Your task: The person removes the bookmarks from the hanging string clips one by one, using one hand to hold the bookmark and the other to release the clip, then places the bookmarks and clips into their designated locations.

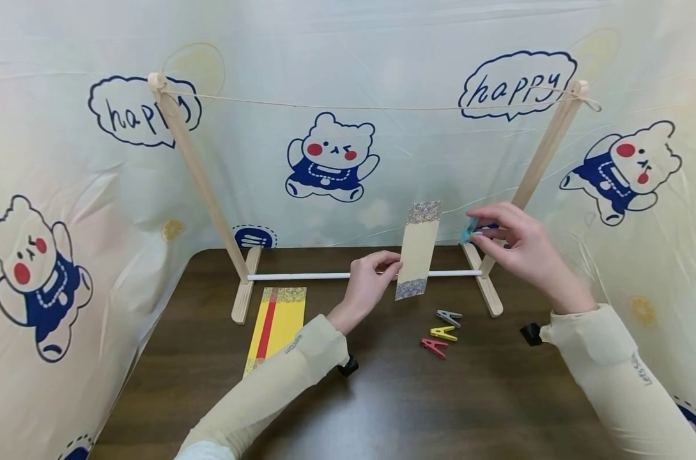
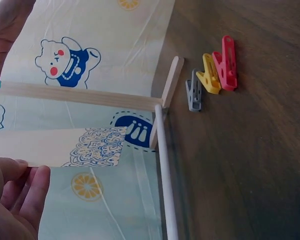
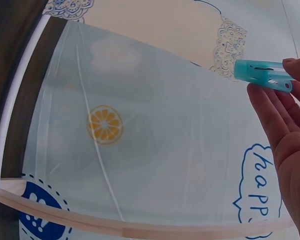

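Observation:
My left hand [image 1: 367, 284] pinches the left edge of a cream paper strip [image 1: 419, 252] with blue lace-like bands at its ends. The strip is held up, slightly tilted, in front of the wooden frame. To its right, my right hand [image 1: 517, 246] pinches a turquoise clothespin [image 3: 262, 73] between thumb and fingers, apart from the strip. In the head view the clothespin is small and partly covered by the fingers. On the table below lie a grey clothespin [image 1: 449, 317], a yellow clothespin [image 1: 443, 333] and a red clothespin [image 1: 434, 347].
A string [image 1: 324, 105] spans the tops of two wooden posts [image 1: 201, 172], joined low down by a white rod [image 1: 296, 276]. A yellow card [image 1: 290, 319] with a red stripe lies on the dark table [image 1: 394, 402], partly under the left sleeve. A printed curtain [image 1: 411, 51] hangs behind.

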Tool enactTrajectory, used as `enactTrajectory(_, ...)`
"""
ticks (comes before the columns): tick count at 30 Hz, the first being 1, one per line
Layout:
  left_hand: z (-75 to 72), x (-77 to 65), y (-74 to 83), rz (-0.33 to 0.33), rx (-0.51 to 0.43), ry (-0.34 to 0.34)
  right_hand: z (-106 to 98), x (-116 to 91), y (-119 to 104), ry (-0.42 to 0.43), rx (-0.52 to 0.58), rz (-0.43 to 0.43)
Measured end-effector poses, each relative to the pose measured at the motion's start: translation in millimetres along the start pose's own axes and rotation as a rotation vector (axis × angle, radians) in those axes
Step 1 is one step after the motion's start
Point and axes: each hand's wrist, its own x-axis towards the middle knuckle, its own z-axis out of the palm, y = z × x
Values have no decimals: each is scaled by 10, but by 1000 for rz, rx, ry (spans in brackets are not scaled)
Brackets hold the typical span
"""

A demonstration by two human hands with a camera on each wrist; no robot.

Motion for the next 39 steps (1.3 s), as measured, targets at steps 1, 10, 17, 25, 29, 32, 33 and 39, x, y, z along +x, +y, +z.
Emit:
enactTrajectory(1,-5,-11,-5,-4,1,-1,13,-6,6,-1,2,0)
enactTrajectory(10,-50,-124,-64,-3,-8,-3,106,-68,84,-9,42,-53)
enactTrajectory(17,-108,-184,-73,-22,-3,-13,171,-159,135,-16,55,-48)
enactTrajectory(25,-208,-249,-65,-19,-10,-23,258,-229,152,-26,106,-6)
enactTrajectory(29,-273,-302,-69,-20,-3,-28,300,-259,162,-49,124,-8)
enactTrajectory(32,-328,-349,-79,-20,4,-17,324,-278,161,-66,131,-9)
enactTrajectory(33,-345,-363,-82,-20,6,-14,332,-284,162,-69,131,-8)
enactTrajectory(39,-436,-458,-103,-34,7,-14,375,-320,163,-101,104,3)
